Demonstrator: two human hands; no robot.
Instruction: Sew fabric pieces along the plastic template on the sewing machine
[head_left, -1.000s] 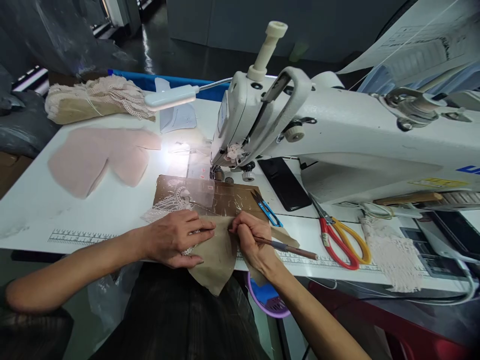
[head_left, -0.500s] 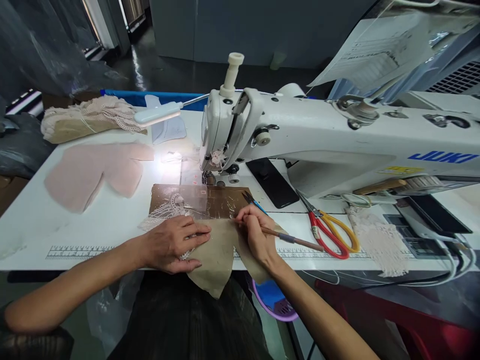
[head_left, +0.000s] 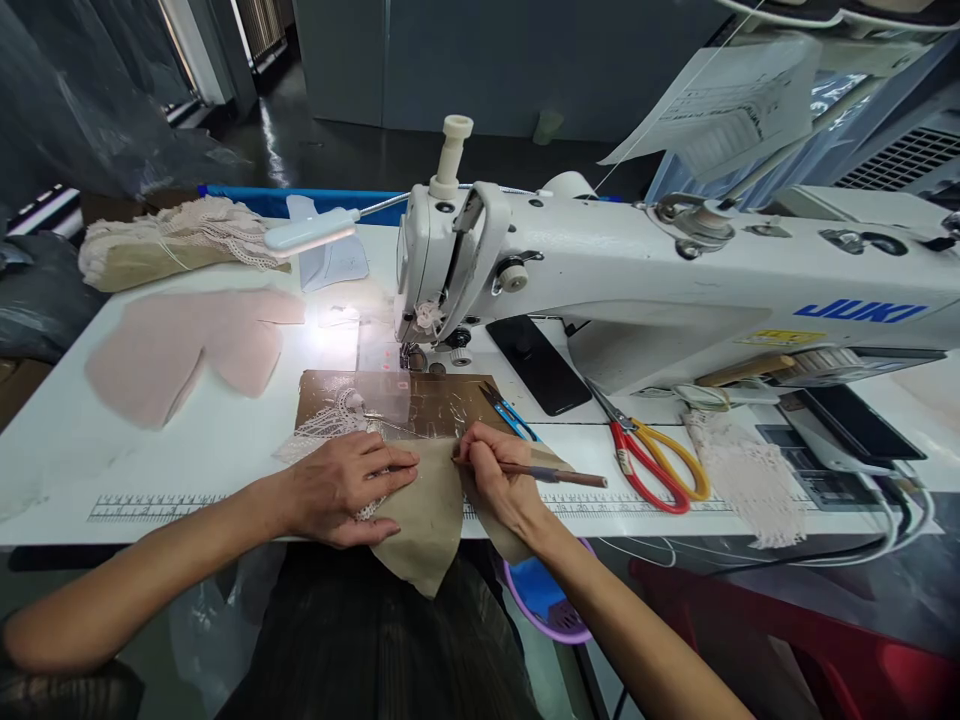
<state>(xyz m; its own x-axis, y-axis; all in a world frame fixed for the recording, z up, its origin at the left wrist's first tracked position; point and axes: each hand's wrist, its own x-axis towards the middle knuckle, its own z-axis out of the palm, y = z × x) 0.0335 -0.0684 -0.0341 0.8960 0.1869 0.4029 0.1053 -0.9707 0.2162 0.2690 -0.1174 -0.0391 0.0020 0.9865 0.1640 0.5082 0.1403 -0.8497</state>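
Note:
My left hand (head_left: 345, 486) lies flat with fingers stretched out, pressing a beige fabric piece (head_left: 424, 520) and some white lace (head_left: 330, 420) onto the table's front edge. My right hand (head_left: 499, 480) is closed around a brown pencil (head_left: 555, 474), its tip resting on the beige fabric just right of my left fingertips. Part of the fabric hangs over the table edge. A brown cardboard template (head_left: 442, 400) under clear film lies just beyond both hands.
A white JUKI sewing machine (head_left: 675, 270) with a lit lamp (head_left: 307, 232) fills the back right. Blue thread snips (head_left: 514, 412), red-and-yellow scissors (head_left: 649, 460), a black phone (head_left: 536, 362), pink fabric pieces (head_left: 172, 345) and a lace bundle (head_left: 172, 240) lie around. A purple basket (head_left: 547, 610) sits below the table.
The camera view shifted up and right. My right hand moved the pencil slightly along the beige fabric; my left hand stayed pressed in place.

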